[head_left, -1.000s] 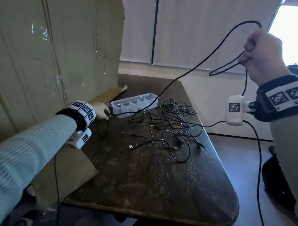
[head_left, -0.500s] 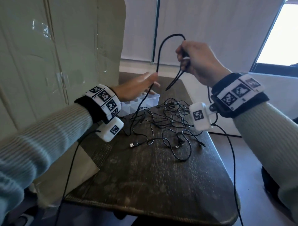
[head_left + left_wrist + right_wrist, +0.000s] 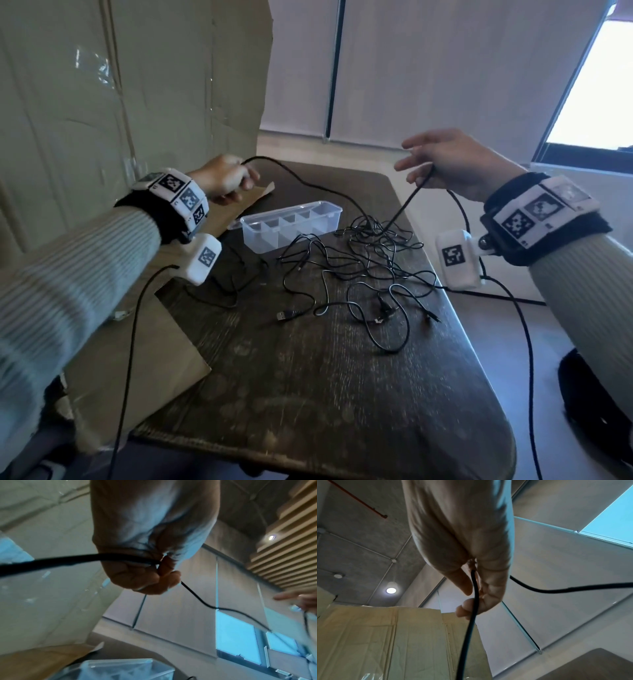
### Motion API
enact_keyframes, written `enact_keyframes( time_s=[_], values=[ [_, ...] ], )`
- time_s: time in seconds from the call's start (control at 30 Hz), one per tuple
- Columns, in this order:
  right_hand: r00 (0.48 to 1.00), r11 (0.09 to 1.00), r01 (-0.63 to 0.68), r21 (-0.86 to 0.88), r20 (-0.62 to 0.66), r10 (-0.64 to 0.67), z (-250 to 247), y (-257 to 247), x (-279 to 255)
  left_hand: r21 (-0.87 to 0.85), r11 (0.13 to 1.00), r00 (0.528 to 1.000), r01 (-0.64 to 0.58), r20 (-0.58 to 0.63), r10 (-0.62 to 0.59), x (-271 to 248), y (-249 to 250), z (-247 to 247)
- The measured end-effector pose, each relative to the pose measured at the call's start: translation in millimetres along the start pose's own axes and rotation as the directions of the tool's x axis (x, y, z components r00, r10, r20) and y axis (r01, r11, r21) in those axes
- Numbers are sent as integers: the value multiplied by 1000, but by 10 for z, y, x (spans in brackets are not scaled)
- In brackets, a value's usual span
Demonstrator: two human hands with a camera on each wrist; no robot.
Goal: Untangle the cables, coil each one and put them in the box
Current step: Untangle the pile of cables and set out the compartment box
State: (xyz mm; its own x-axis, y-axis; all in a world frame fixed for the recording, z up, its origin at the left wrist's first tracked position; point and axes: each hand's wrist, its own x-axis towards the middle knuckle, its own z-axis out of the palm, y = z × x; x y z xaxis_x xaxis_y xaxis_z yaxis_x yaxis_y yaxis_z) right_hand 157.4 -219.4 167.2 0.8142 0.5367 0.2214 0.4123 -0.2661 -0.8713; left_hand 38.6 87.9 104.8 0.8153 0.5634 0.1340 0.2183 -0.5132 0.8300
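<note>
A tangle of thin black cables (image 3: 370, 270) lies on the dark table (image 3: 325, 394), right of a clear compartment box (image 3: 327, 219). My left hand (image 3: 239, 181) is behind the box and grips one black cable (image 3: 308, 183) that arcs over the box into the tangle. In the left wrist view the fingers (image 3: 154, 580) curl round that cable (image 3: 204, 603). My right hand (image 3: 421, 168) is raised over the table's far right and pinches a cable strand (image 3: 402, 209) running taut down to the tangle. The right wrist view shows the strand (image 3: 471, 615) between thumb and fingers (image 3: 465, 609).
A tall cardboard sheet (image 3: 137, 85) stands along the left, with a flap (image 3: 137, 359) lying over the table's left edge. A USB plug (image 3: 284, 316) lies at the tangle's near side. Cables from the wrist cameras hang down beside both arms.
My right hand came down from high on the right. The hands met over the box, the left one open, then drew apart; the left now grips the cable behind the box.
</note>
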Motion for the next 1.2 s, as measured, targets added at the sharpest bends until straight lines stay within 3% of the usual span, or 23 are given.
enact_keyframes(
  time_s=[0.13, 0.2, 0.27, 0.37, 0.47, 0.53, 0.6, 0.67, 0.7, 0.8, 0.83, 0.87, 0.9, 0.93, 1.0, 1.03, 1.13, 1.2],
  values=[
    [999, 1000, 21, -18, -36, -22, -52, 56, 37, 46, 984, 984, 171, -55, -169, 26, -270, -109],
    [999, 998, 13, -64, -50, -16, -66, 36, 36, -8, 982, 982, 186, -43, -186, 1, -294, -110],
    [998, 989, 30, -144, -41, -37, 13, -22, 20, -114, 986, 992, 125, 47, -120, -71, -176, -35],
    [992, 959, 120, -256, 65, -107, 287, -165, -26, -204, 977, 972, -58, 213, 103, -214, 150, 185],
    [977, 951, 192, -243, 139, -161, 533, -325, -35, -274, 946, 901, -171, 345, 263, -384, 439, 445],
    [971, 963, 205, -174, 161, -177, 611, -401, -30, -327, 920, 815, -215, 460, 353, -486, 535, 582],
    [964, 984, 172, -54, 214, -157, 619, -437, -31, -374, 904, 716, -209, 571, 402, -570, 551, 687],
    [958, 988, 139, 63, 243, -150, 576, -451, -49, -422, 895, 666, -144, 627, 403, -585, 505, 746],
    [962, 986, 119, 121, 232, -144, 531, -446, -56, -442, 890, 678, -110, 621, 392, -588, 490, 759],
    [976, 974, 64, 219, 191, -107, 298, -359, -74, -348, 924, 807, -160, 492, 325, -563, 457, 695],
    [978, 989, 57, 134, 193, -82, 216, -320, -100, -292, 936, 839, -195, 445, 313, -543, 437, 638],
    [977, 995, 77, -56, 204, -64, 132, -281, -116, -257, 942, 863, -217, 401, 309, -513, 420, 571],
    [974, 941, 104, -322, 226, -30, 56, -250, -141, -235, 944, 884, -234, 352, 307, -482, 408, 501],
    [970, 830, 118, -546, 244, 22, -1, -227, -167, -209, 943, 902, -260, 295, 314, -453, 402, 438],
    [968, 657, 91, -748, 221, 117, -38, -231, -224, -136, 929, 913, -343, 186, 364, -417, 422, 341],
    [973, 644, 87, -760, 205, 110, -18, -256, -267, -105, 915, 904, -390, 144, 402, -414, 446, 315],
    [977, 644, 201, -738, 196, -81, 58, -350, -400, -20, 868, 867, -497, 30, 497, -421, 540, 261],
    [959, 598, 252, -761, 279, -48, 74, -424, -529, 68, 842, 843, -535, -18, 537, -419, 588, 223]
  ],
)
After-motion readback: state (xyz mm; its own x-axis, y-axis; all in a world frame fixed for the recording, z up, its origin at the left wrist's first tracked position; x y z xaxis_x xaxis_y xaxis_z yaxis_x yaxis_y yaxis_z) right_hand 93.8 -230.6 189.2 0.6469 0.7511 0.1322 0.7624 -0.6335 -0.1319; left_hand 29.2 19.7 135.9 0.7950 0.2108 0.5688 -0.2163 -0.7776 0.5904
